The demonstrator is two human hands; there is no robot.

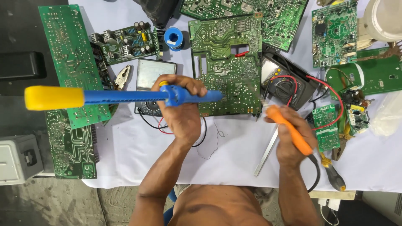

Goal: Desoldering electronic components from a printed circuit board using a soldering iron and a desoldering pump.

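My left hand (181, 109) wraps its fingers tight around a long blue plastic desoldering pump with a yellow plunger knob (125, 96), tip at the large green circuit board (224, 67) just beyond my knuckles. My right hand (289, 134) grips an orange-handled soldering iron (289, 129), tip beside that board's edge.

— Where can you move a hand freely?
— Your open room is the bare white cloth (138, 161) near you; only a thin black wire (211, 144) and a metal strip (266, 152) lie there.
— And farther out?
— Crowded; the big green board (224, 67), grey meter (155, 75), black multimeter (287, 86) and red lead (331, 90) block you; boards (69, 62) wall off your left.
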